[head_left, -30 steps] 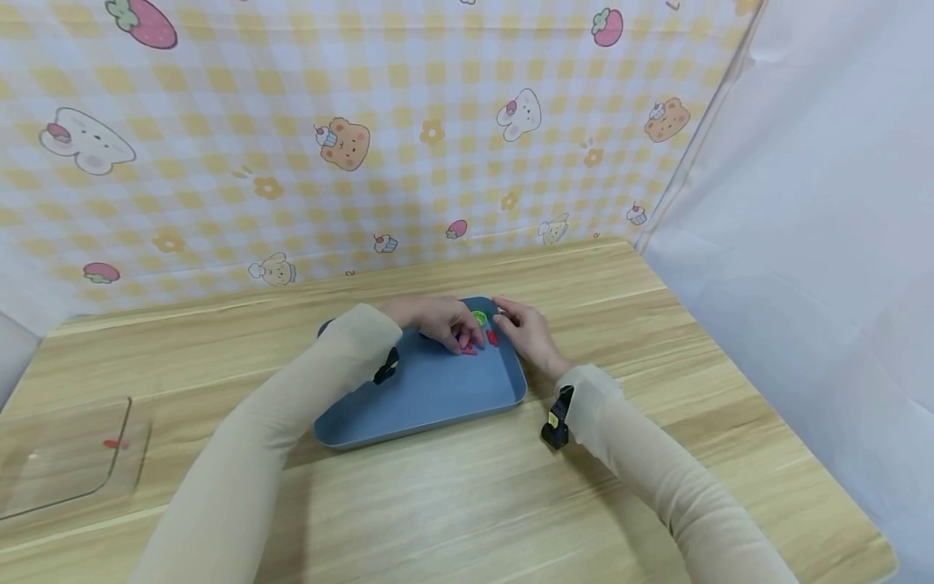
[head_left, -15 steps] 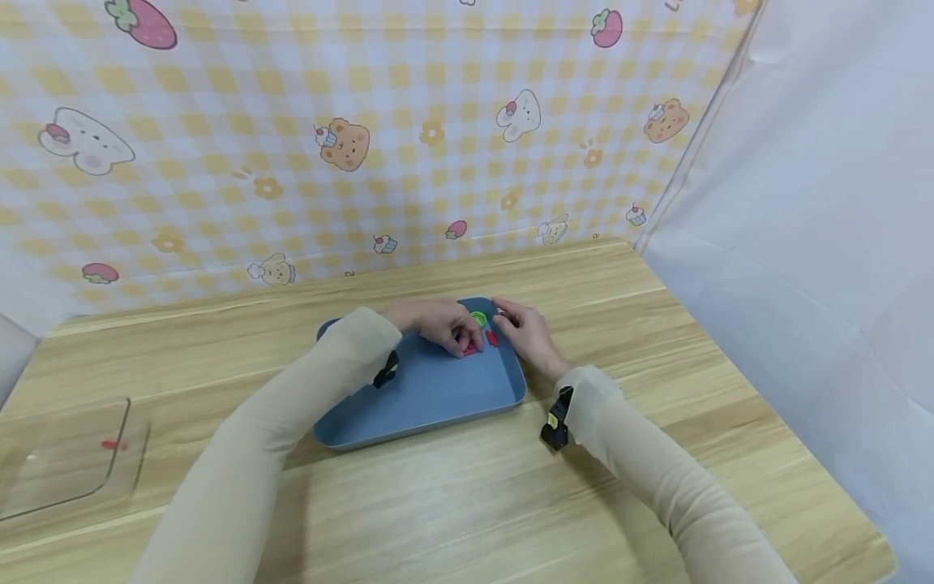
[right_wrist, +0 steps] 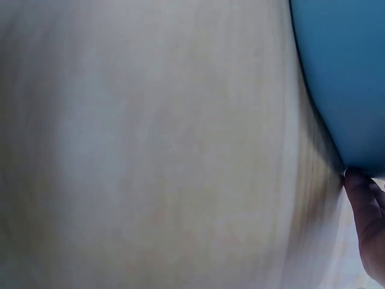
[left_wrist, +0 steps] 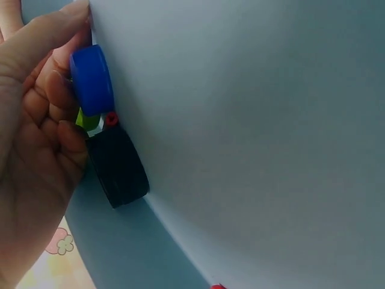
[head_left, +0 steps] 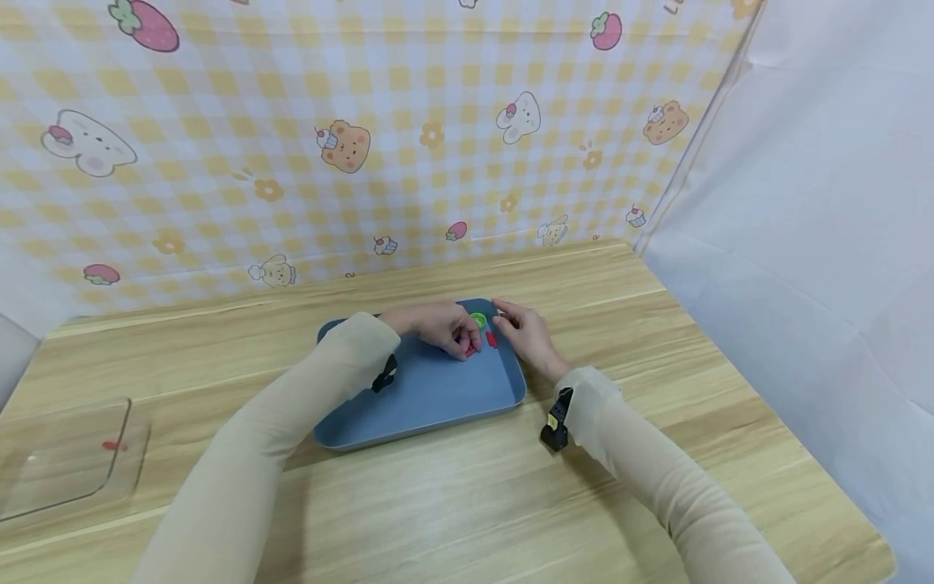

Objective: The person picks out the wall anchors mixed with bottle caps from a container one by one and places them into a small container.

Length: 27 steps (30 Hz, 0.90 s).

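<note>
My left hand (head_left: pixel 443 326) reaches into the blue-grey tray (head_left: pixel 423 397) at its far right part, thumb and fingers bent together around a small red piece (head_left: pixel 470 350). Its fingers hide part of that piece. Seen from the left wrist, a round blue cap-like piece (left_wrist: pixel 92 80) and a round black one (left_wrist: pixel 120 168) lie by the fingers, with a tiny red ring (left_wrist: pixel 112 118) between them and something green (left_wrist: pixel 89 122) behind. My right hand (head_left: pixel 531 337) holds the tray's far right corner by the rim; in the right wrist view a fingertip touches the corner from outside.
Just right of the left hand, a green ring-shaped piece (head_left: pixel 477 319) and another red piece (head_left: pixel 492 339) lie in the tray. A clear plastic lid or box (head_left: pixel 66 454) with a red mark sits at the table's left. A patterned cloth (head_left: pixel 409 162) hangs behind the wooden table (head_left: pixel 452 503).
My left fingertips have drawn together over the small red pieces and shifted slightly toward me, leaving less red showing. The right hand and the tray have stayed in place.
</note>
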### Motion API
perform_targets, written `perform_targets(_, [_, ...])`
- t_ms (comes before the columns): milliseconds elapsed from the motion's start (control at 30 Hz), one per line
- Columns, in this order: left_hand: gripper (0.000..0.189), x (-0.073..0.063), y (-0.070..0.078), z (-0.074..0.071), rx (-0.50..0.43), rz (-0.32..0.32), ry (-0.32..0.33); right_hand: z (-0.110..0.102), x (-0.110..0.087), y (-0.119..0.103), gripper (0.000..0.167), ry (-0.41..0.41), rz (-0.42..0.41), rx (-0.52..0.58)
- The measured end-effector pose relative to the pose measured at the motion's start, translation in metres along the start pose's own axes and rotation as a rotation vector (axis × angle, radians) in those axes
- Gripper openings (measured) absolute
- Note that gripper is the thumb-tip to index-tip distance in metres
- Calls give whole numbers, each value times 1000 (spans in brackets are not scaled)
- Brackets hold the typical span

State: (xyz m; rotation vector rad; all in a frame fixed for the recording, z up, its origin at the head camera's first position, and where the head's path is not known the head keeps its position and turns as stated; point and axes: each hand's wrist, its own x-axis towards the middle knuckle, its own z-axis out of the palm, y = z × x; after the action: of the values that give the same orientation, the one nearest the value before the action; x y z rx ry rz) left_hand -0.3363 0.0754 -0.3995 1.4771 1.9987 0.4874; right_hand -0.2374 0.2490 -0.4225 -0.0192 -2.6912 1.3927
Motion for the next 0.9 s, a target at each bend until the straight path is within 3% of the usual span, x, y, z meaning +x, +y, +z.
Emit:
perform_targets(233, [16,-6,2,1,-24,-10,17,2,0,-2,40,-13,7,8])
perform_targets(400, [19,-10,2,1,-94,8,39,4,0,-3,40,-18,8,17])
perform_targets(700, [26,-21,0,-4,-313,47,201,2,-1,-2,40,-12,8,4])
perform_targets(900, [29,-32,7,-8,-415,72,314,-1,-1,-2,40,-11,25,12])
